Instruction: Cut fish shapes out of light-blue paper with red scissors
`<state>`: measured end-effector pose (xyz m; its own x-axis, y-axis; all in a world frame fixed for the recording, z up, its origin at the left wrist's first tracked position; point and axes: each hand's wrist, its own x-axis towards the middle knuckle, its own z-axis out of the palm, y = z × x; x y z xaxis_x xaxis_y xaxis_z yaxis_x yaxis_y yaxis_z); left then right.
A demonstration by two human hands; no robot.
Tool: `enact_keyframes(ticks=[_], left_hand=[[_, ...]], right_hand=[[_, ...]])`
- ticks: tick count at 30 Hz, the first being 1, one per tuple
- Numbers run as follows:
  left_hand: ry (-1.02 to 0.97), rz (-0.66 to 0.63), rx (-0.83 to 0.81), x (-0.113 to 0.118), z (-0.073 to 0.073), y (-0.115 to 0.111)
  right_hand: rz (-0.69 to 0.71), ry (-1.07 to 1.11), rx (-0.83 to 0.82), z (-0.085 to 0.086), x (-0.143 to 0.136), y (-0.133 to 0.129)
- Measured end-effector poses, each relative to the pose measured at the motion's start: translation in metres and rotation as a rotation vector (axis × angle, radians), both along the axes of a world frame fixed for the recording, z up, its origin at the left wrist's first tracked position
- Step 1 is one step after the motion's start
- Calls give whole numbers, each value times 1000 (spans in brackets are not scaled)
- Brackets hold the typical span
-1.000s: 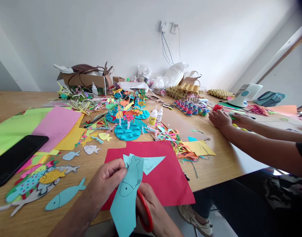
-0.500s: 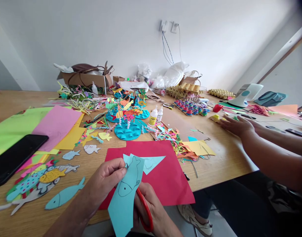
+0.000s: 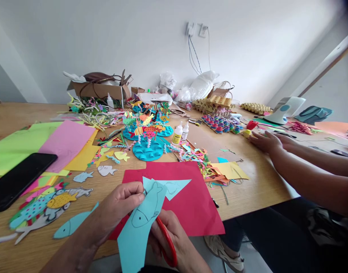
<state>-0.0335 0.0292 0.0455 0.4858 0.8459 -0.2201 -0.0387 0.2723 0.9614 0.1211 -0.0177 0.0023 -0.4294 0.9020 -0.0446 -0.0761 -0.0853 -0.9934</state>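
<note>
My left hand pinches the upper left edge of a light blue paper with a fish outline drawn in pencil. Red-handled scissors are in my right hand, at the paper's right edge; their blades are hidden behind the paper. Beneath my hands lies a red sheet, with another blue piece on it that also bears a drawing. Cut paper fish, among them a blue one and a yellow one, lie left of my left forearm.
A black phone rests on coloured sheets at the left. Blue bases with paper fish, glue bottles and paper scraps stand or lie beyond the red sheet. Another person's hands are at the right.
The lower end of the blue paper has swung left, and my left forearm has shifted slightly left. The other person's hands have moved a little left.
</note>
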Motion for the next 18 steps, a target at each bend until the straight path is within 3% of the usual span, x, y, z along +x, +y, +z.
enact_keyframes(ticks=[9, 18], left_hand=[[44, -49, -46, -6, 4, 4], [-9, -198, -114, -17, 7, 12]], right_hand=[[44, 5, 40, -2, 6, -2], [77, -73, 32, 4, 11, 0]])
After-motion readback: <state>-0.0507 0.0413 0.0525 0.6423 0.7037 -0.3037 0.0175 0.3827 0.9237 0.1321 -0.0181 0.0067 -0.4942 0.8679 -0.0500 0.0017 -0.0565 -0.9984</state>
